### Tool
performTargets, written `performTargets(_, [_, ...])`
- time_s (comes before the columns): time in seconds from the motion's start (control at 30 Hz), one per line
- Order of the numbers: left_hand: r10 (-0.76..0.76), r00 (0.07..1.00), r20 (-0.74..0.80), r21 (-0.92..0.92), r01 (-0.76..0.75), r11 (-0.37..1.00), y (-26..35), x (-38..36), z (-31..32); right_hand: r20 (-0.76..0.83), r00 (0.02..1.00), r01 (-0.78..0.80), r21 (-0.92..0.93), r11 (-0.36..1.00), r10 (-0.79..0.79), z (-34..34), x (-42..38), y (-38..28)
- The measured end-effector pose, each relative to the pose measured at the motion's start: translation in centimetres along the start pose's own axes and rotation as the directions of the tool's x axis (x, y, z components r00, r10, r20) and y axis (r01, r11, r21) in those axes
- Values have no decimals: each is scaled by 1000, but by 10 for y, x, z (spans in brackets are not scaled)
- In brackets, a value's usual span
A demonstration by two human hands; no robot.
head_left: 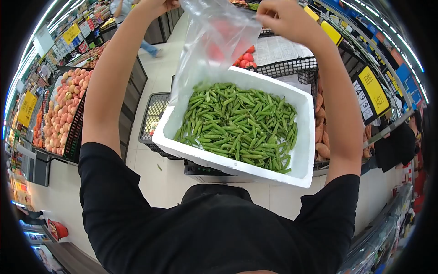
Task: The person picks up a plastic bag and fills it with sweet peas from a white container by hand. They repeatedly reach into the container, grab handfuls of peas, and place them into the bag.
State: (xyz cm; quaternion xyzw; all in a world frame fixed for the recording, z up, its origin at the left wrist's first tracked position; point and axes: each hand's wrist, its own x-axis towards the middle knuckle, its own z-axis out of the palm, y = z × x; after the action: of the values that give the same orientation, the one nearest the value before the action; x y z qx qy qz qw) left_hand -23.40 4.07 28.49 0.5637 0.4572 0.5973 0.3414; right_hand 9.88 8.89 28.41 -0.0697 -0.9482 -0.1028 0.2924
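clear plastic bag (194, 52), thin, wrinkled, hanging down over far left corner of white foam box (303, 148)

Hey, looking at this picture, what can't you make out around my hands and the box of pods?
All in the head view:
- Left hand: mostly cut off by the top edge.
- Plastic bag: its upper part is cut off there too.
- Red produce: partly hidden behind the bag.
- White box: most of its floor is hidden under the green pods.
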Motion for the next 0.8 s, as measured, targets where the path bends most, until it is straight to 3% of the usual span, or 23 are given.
performTargets(0.1, [18,1000,13,-119,-16,993,11,-33,29,125,992,-11,277,961,-25,18,-16,-32])
performTargets(0.17, [82,997,12,-164,-79,983,1,-50,31,152,972,122,316,941,-177,29,-35,-57])
performTargets(0.2, [58,998,1,-169,-57,984,-5,-68,39,217,968,44,361,932,-129,40,-51,-65])
performTargets(0.27, [147,985,-92,-172,-162,972,-19,-117,68,374,927,-141,303,943,19,59,-85,-81])
performTargets(0.3, [182,980,-82,-62,-187,980,-39,-139,73,364,930,-161,266,950,55,78,-108,-84])
performTargets(0.33, [207,977,-58,47,-205,978,-65,-162,76,460,880,-254,240,937,120,93,-128,-87])
performTargets(0.37, [123,992,19,76,-124,989,-84,-185,76,646,747,-410,259,875,159,113,-150,-84])
performTargets(0.4, [39,994,102,112,-50,992,-100,-205,75,663,729,-437,261,861,169,134,-180,-83])
performTargets(0.5, [-88,986,140,108,73,991,-148,-242,73,684,653,-528,103,843,325,172,-250,-100])
performTargets(0.57, [-95,994,53,-83,99,992,-164,-255,69,624,501,-718,-87,691,599,178,-267,-118])
performTargets(0.67, [-96,995,-38,-210,86,974,-204,-270,67,644,418,-828,-22,561,641,183,-276,-125])
performTargets(0.7, [-99,995,-14,-310,90,946,-212,-272,70,586,477,-790,-40,612,655,186,-278,-127])
performTargets(0.73, [-104,995,-8,-319,96,943,-216,-274,72,590,466,-794,-49,606,659,189,-277,-130])
performTargets(0.8, [-186,982,24,-220,187,958,-219,-275,76,532,493,-722,-193,665,689,190,-273,-133])
